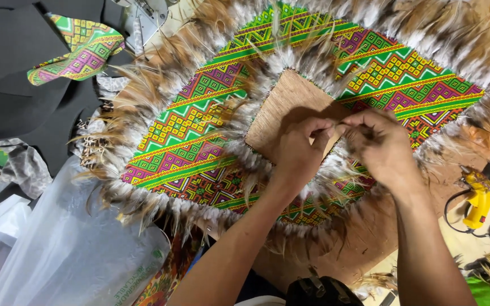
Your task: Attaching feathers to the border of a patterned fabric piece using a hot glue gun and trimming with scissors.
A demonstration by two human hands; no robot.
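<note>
your left hand (300, 148) and right hand (382, 144) pinch together on a feather (336, 129) at the panel's (194, 133) inner trim, centre frame, so you seem mid-attachment, and next needs firm pressing, glue gun (481, 199) lower right.

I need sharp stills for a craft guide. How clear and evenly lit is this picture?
Head view: patterned ring sharp and bright; left hand and right hand cast a shadow on the brown centre; feathers at top right soften; left edge dark.
</note>
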